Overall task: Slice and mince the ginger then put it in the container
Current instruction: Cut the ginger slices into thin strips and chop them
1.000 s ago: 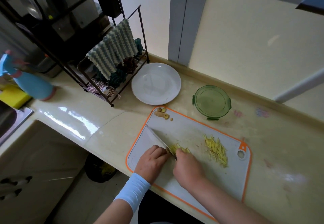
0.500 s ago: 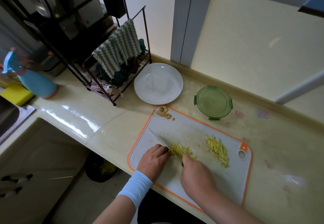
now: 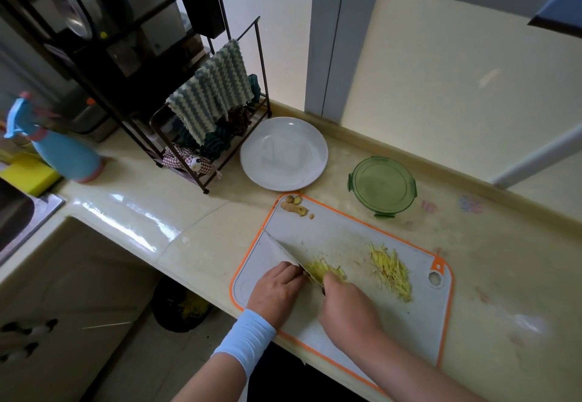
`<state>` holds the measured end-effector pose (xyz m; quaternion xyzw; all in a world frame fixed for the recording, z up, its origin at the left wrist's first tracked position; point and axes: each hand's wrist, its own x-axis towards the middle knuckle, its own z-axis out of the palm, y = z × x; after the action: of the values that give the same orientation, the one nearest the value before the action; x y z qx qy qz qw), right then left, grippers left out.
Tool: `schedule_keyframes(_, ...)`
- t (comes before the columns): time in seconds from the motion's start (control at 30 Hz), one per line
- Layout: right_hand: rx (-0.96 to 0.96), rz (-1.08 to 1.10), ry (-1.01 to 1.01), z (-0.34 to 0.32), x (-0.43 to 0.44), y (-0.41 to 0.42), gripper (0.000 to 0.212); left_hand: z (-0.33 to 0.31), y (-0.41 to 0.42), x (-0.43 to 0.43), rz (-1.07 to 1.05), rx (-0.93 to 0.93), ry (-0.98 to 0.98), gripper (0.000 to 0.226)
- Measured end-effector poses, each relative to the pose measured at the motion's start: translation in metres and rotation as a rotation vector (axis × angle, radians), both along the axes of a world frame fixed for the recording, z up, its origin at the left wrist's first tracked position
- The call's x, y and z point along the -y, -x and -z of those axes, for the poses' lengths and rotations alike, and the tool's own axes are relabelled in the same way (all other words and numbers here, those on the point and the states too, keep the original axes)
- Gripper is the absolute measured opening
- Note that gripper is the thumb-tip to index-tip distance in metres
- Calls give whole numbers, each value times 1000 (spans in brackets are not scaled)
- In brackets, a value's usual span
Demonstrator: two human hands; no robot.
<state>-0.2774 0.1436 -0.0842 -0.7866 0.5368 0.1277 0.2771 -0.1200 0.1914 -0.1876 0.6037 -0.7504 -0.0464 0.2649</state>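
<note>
Knife point(image 3: 279, 250) diagonal, tip far-left, handle in right hand point(image 3: 349, 312)

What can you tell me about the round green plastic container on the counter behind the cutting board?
The round, translucent green plastic container sits upright on the beige countertop, just beyond the far edge of the white, orange-rimmed cutting board and right of the round white plate, apart from both. Small clip tabs show at its left side and near edge. A concentric ring on top suggests a lid, though I cannot be sure. No ginger shows in it; only the counter touches it.
</note>
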Motion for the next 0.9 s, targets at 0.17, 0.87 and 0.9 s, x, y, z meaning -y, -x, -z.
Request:
schedule_keyframes(0.17,-16,39,-40,6,-7,5,17,0,1,1,-3,-8,18,21)
schedule_keyframes(0.87,-1,0,16,9,7,-22,18,-2,0,1,11,21,-5,18)
schedule_keyframes(0.9,1,2,13,6,5,-16,16,-3,0,1,6,20,4,20)
